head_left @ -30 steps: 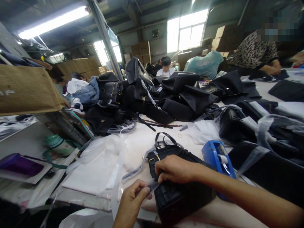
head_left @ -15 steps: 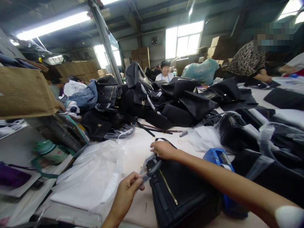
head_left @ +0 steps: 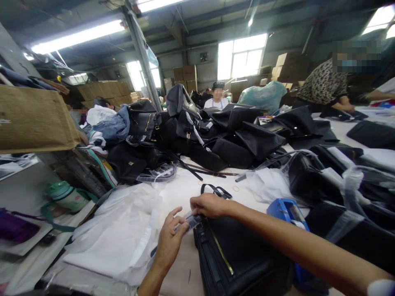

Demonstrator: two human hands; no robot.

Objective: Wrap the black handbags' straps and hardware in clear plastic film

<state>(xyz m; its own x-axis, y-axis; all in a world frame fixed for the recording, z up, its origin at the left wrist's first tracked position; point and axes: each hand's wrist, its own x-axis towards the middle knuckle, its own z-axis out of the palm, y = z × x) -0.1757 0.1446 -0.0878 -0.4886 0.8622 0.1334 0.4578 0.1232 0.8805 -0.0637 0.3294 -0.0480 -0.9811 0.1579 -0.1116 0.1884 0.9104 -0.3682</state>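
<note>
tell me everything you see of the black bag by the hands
The black bag looks like smooth leather, with a gold zip on its upper face and dark bands down its left side. It lies on the pale table, its near end cut off by the frame. The right forearm crosses above it; the right hand and left hand are at its far left corner, by a clear plastic strip. Contact there is unclear.

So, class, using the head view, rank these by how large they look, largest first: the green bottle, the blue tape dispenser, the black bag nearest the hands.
1. Black bag, clearly the largest.
2. Blue tape dispenser, though partly hidden.
3. Green bottle, the smallest.
</note>
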